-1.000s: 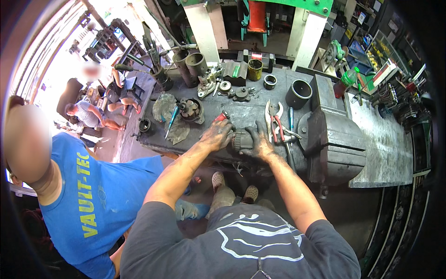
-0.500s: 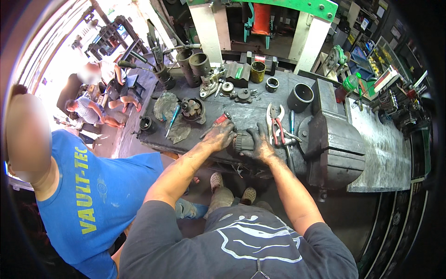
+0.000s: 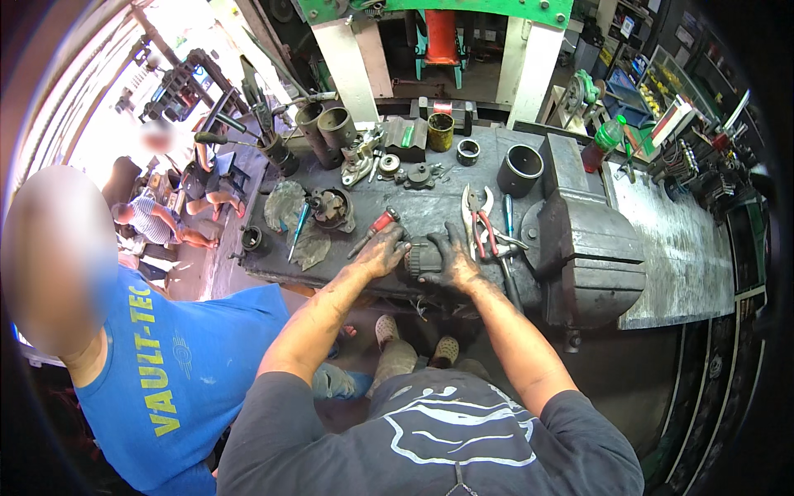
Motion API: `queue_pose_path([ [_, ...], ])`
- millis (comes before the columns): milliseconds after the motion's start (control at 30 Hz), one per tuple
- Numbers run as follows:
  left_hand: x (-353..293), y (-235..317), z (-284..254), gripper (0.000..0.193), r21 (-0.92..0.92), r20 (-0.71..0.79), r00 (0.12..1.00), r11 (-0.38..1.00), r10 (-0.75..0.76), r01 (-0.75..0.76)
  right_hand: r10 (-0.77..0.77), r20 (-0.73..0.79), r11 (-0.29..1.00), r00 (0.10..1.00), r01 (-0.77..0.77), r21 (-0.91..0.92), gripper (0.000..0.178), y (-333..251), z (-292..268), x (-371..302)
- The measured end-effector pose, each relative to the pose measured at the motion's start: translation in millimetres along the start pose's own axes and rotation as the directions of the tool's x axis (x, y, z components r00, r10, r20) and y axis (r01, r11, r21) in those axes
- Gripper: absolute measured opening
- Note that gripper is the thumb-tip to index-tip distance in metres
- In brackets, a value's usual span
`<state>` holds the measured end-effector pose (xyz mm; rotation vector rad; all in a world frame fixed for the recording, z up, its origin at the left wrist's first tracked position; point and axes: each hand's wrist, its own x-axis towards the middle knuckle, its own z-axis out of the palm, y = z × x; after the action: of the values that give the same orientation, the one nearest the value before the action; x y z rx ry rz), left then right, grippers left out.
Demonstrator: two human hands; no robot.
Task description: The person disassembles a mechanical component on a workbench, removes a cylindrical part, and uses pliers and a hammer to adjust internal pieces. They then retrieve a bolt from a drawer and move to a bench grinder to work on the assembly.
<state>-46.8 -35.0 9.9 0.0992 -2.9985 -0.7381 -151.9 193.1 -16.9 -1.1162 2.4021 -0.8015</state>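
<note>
At the bench's near edge, a dark, ribbed cylindrical metal part (image 3: pixel 424 259) sits between my two blackened hands. My left hand (image 3: pixel 383 251) has its fingers curled against the part's left side. My right hand (image 3: pixel 457 263) wraps the right side, thumb toward me and fingers on the far side. Just beyond my left hand lies a red-handled screwdriver (image 3: pixel 383 221), its shaft pointing toward me and left. To the right of my right hand are red-handled pliers (image 3: pixel 483 225), larger grey pliers and a blue-handled screwdriver (image 3: pixel 507 208). The undersides of both hands are hidden.
A big bench vise (image 3: pixel 600 264) stands at right, with a metal cylinder (image 3: pixel 520 169) behind it. A round housing (image 3: pixel 332 207) and a blue screwdriver (image 3: pixel 298 234) lie at left. Sleeves, a yellow can (image 3: pixel 440 132) and loose parts line the back. A person in a blue shirt (image 3: pixel 190 364) stands close left.
The whole view has shifted slightly, moving bench items left and up in the picture. Both hands stay at the ribbed part. The person in blue has leaned a little toward the bench.
</note>
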Motion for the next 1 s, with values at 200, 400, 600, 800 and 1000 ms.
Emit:
queue_pose_path([
  [200, 5.1, -2.8, 1.7, 0.037, 0.034, 0.041, 0.999, 0.999, 0.000, -0.001, 0.016, 0.011, 0.999, 1.000, -0.016, -0.046, 0.112, -5.5, -4.3, 1.8],
  [400, 7.2, -10.1, 0.1, 0.044, -0.048, 0.144, 0.986, 0.994, -0.088, 0.096, 0.034, 0.043, 0.999, 0.999, -0.035, 0.034, 0.114, -3.8, -3.9, -1.0],
  [600, 5.9, -16.7, -1.1, 0.051, -0.145, 0.138, 0.984, 0.981, -0.110, 0.130, 0.024, 0.014, 1.000, 1.000, -0.024, -0.019, 0.114, -2.2, 0.4, -0.1],
  [800, 4.7, -10.9, 1.7, 0.028, 0.076, 0.034, 0.994, 0.991, 0.106, -0.108, 0.015, 0.028, 1.000, 0.999, -0.016, 0.014, 0.117, -3.3, -3.7, 0.8],
  [1000, -2.2, -10.7, 3.8, 0.025, 0.093, -0.157, 0.956, 0.968, 0.247, -0.235, 0.012, 0.021, 1.000, 1.000, -0.013, 0.015, 0.117, -3.0, -1.8, 0.5],
])
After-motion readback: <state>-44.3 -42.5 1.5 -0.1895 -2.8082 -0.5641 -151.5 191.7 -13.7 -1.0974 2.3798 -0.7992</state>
